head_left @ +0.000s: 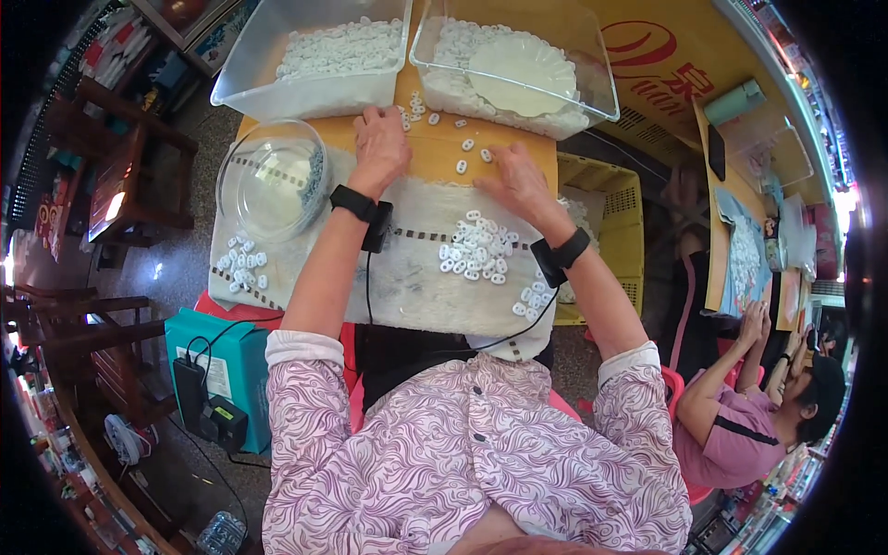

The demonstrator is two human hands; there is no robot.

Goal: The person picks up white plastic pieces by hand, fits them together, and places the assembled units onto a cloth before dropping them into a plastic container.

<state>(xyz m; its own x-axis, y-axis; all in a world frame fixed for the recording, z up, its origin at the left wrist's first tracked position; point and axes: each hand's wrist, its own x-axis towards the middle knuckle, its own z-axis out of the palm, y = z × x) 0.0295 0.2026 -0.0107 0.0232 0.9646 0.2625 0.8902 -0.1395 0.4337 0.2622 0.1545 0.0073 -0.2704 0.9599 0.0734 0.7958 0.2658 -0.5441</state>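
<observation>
Small white oval pieces with two dark spots each lie loose across the table. My left hand [382, 146] rests at the far side of the table, just below the left bin, fingers bent down and slightly apart beside a few loose pieces [416, 106]. Its fingertips are partly hidden. To the right, my right hand [520, 183] is open, with a fingertip at or touching a single white piece [486, 155]. Between my forearms sits a heap of white pieces [476, 248] on the pale cloth [416, 296]. Smaller groups [242, 264] lie at the left and near the right wrist.
Two clear plastic bins [314, 97] hold many white pieces; a pale scalloped plate [523, 74] lies in the right one. A round clear container [273, 180] stands left. A yellow crate [618, 236] is at the right. Cables hang from both wristbands. A person [740, 430] sits farther right.
</observation>
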